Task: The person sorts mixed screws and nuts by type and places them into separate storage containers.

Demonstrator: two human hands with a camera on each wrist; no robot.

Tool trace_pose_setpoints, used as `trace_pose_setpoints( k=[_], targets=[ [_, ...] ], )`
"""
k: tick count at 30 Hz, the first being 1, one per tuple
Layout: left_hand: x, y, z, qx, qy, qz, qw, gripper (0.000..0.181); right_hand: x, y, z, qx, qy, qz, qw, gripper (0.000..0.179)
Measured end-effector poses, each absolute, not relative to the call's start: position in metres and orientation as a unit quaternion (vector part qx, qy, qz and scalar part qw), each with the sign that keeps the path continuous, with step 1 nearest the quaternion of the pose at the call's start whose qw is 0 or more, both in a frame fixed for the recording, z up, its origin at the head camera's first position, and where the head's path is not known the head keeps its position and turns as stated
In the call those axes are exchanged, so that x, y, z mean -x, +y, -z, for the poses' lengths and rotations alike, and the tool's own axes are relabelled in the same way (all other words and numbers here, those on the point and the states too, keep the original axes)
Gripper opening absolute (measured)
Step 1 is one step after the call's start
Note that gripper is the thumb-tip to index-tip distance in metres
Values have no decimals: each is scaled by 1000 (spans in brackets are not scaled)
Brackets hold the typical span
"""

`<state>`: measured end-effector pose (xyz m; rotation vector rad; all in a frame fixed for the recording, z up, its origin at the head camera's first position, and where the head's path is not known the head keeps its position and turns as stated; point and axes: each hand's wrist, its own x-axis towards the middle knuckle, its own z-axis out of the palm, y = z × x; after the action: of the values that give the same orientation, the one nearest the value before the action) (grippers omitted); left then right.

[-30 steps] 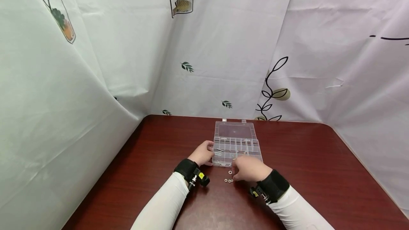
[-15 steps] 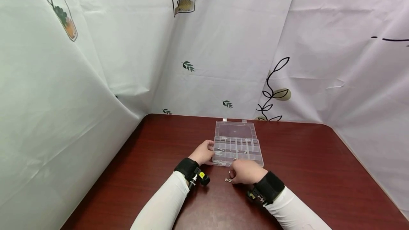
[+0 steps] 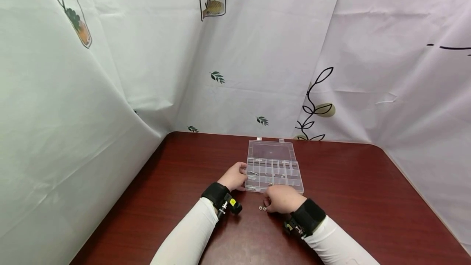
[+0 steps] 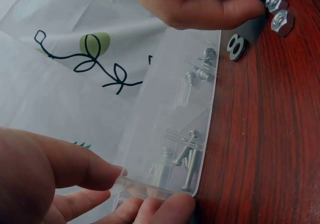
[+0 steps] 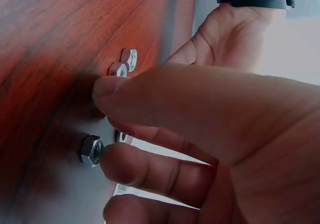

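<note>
My left hand grips the left end of a clear plastic compartment box, fingers and thumb around its corner. Screws lie in the box's compartments. My right hand is down on the table in front of the box, thumb and index fingertips together over a hex nut, mostly hidden, with a dark edge showing between them in the left wrist view. Two more hex nuts lie right beside these fingertips. In the right wrist view another hex nut is by the middle fingertip. Washers lie near the box's front wall.
The box's lid is flipped back, flat on the dark red wooden table. A white patterned cloth hangs behind the table and along both sides.
My right hand has shifted slightly left and toward me, covering the washer and one nut in the head view. It has barely moved over the last half second. My left hand stays on the box.
</note>
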<state>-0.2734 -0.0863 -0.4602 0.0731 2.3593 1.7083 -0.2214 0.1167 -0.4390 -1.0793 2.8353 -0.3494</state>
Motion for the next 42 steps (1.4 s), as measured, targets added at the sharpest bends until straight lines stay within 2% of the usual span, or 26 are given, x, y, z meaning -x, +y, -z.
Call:
trace_pose_setpoints(
  k=[23, 33, 42],
  targets=[
    [275, -83, 456, -22, 813, -571, 111, 50, 236, 129, 432, 347, 921, 165, 62, 19],
    [278, -84, 458, -17, 814, -570, 111, 49, 256, 148, 425, 283, 934, 219, -15, 14],
    [276, -86, 461, -16, 811, -574, 111, 51, 272, 163, 436, 163, 949, 265, -40, 11]
  ],
)
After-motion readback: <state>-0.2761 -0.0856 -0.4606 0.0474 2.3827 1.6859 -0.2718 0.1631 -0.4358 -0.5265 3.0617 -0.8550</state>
